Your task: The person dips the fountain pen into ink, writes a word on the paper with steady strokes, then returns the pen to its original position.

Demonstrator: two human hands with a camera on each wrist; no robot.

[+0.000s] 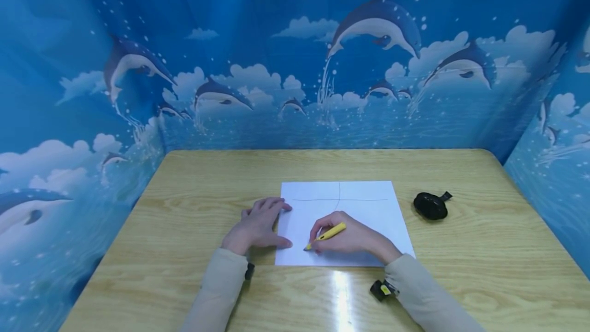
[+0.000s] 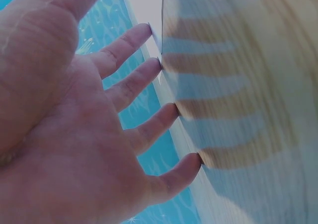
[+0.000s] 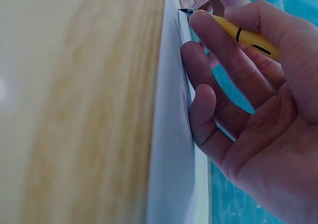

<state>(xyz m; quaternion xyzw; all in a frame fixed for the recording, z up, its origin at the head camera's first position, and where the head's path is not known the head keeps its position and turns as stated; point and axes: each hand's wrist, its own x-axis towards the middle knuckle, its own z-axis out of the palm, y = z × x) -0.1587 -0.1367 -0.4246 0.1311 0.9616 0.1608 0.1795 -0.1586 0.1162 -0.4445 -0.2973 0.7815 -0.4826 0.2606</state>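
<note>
A white sheet of paper (image 1: 369,224) lies on the table, with a thin horizontal line and a curved line crossing it in its upper part. My right hand (image 1: 348,234) pinches a yellow fountain pen (image 1: 333,230) between thumb and fingers. In the right wrist view the dark nib of the pen (image 3: 251,37) is at the paper's surface; in the head view it is near the lower left. My left hand (image 1: 259,224) rests at the sheet's left edge, fingers spread, thumb on the paper. The left wrist view shows its fingertips (image 2: 191,159) touching down on the surface.
On the table right of the paper lies a small black object (image 1: 430,206) with a short tab. The wooden table (image 1: 198,183) meets a blue curtain (image 1: 258,40) printed with dolphins at its back and sides. Dark straps sit at both sleeves.
</note>
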